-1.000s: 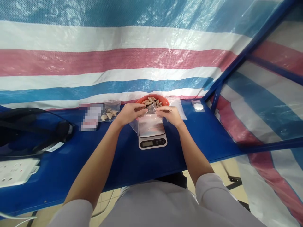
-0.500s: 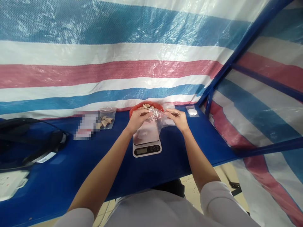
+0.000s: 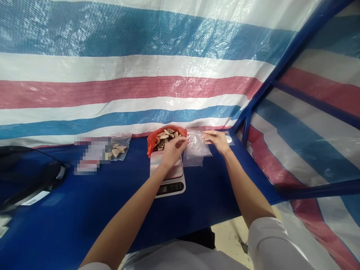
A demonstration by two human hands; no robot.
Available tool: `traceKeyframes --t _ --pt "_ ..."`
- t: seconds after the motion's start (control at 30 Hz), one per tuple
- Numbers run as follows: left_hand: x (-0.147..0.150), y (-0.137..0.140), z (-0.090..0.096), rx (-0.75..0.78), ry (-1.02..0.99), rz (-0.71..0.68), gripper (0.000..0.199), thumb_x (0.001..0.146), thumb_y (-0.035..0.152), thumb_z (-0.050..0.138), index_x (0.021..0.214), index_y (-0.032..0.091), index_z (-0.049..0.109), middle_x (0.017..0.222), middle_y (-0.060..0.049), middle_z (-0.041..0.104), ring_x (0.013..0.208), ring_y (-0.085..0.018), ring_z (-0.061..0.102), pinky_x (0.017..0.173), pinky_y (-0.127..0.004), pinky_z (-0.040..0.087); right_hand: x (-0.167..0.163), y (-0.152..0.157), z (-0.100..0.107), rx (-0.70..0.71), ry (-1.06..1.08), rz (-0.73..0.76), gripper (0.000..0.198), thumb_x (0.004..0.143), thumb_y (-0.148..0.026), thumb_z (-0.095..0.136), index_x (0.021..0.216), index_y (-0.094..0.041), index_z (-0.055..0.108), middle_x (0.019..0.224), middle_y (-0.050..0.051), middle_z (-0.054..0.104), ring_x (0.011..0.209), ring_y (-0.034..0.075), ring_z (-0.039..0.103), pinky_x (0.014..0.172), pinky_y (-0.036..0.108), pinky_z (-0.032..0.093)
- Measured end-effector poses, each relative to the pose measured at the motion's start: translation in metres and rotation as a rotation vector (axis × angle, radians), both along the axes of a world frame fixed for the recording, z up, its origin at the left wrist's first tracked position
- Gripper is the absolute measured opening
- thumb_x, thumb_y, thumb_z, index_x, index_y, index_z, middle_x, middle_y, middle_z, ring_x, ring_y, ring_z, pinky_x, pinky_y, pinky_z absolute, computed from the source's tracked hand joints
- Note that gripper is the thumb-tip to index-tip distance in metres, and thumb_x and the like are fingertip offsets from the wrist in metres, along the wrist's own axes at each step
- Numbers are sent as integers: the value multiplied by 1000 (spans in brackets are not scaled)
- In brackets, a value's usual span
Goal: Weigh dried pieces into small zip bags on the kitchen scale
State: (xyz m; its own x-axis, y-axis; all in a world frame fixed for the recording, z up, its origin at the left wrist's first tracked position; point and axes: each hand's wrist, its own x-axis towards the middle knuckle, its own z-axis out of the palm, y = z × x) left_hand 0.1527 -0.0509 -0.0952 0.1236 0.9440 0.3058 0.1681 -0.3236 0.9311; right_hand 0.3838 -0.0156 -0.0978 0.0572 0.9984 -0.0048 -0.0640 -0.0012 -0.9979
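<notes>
Between my hands a clear zip bag hangs by its upper edge. My left hand pinches its left side, and my right hand pinches the right side with fingers closed. Under my left forearm and hand is a white kitchen scale with a dark display strip, partly covered. Behind the scale, an open red plastic bag holds dried brown-and-cream slices. More clear bags lie flat on the table below the held one.
To the left lie a clear bag of pale slices and a blurred-out packet. Black headgear rests at the far left. A white round item in a bag sits beyond my right hand. Striped sheeting backs the blue table.
Both hands have shifted right relative to the scale, carrying the clear bag away from over it. The slices in the red bag now show more fully. The view has turned slightly.
</notes>
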Motion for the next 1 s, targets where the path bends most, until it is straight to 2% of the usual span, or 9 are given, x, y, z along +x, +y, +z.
traceKeyframes --t 0.13,0.23,0.37,0.57,0.67,0.73,0.9,1.0 --pt "11 -1 -2 291 204 47 24 93 33 61 113 21 69 111 -10 73 97 -21 70 89 -37 57 17 25 5 -24 -24 61 54 46 -48 96 88 -19 80 80 6 79 70 19 75 61 28 62" --pt "21 -1 -5 500 380 64 22 97 29 56 114 22 67 120 -11 70 113 -24 66 101 -41 53 24 42 7 -25 -61 88 51 48 -45 97 87 -17 80 80 6 79 69 19 75 60 29 62" --pt "34 -1 -11 632 623 -5 21 98 25 53 113 20 66 120 -13 69 113 -26 66 101 -43 53 26 59 6 -20 -124 126 48 50 -43 96 85 -16 79 78 5 78 69 18 73 59 28 61" --pt "43 -9 -19 562 962 -194 19 98 26 57 112 19 67 122 -13 68 115 -28 65 101 -45 52 21 71 -13 107 -244 107 41 60 -44 89 88 -15 80 71 2 75 66 16 69 59 27 60" --pt "43 -10 -25 519 1026 -214 16 96 21 57 109 18 68 122 -14 68 115 -27 64 102 -46 52 21 75 -26 158 -365 101 37 67 -44 83 91 -16 81 74 4 77 67 18 70 61 31 61" --pt "43 -9 -30 508 1037 -201 16 96 17 56 106 18 69 121 -13 68 115 -27 64 102 -45 52 23 77 -31 209 -469 87 32 72 -42 80 94 -18 81 84 5 80 73 21 73 67 34 62" --pt "47 -6 -34 468 1043 -163 19 97 14 52 104 19 69 115 -10 71 109 -24 66 96 -39 54 26 64 -24 342 -871 -8 26 84 -32 73 108 -27 80 106 5 80 99 29 76 96 45 58" --pt "50 -6 -33 451 1042 -161 19 96 14 54 104 19 70 113 -10 72 107 -24 67 96 -38 54 21 45 -14 378 -1051 -75 31 90 -38 68 118 -31 77 117 5 78 103 32 75 97 46 57"
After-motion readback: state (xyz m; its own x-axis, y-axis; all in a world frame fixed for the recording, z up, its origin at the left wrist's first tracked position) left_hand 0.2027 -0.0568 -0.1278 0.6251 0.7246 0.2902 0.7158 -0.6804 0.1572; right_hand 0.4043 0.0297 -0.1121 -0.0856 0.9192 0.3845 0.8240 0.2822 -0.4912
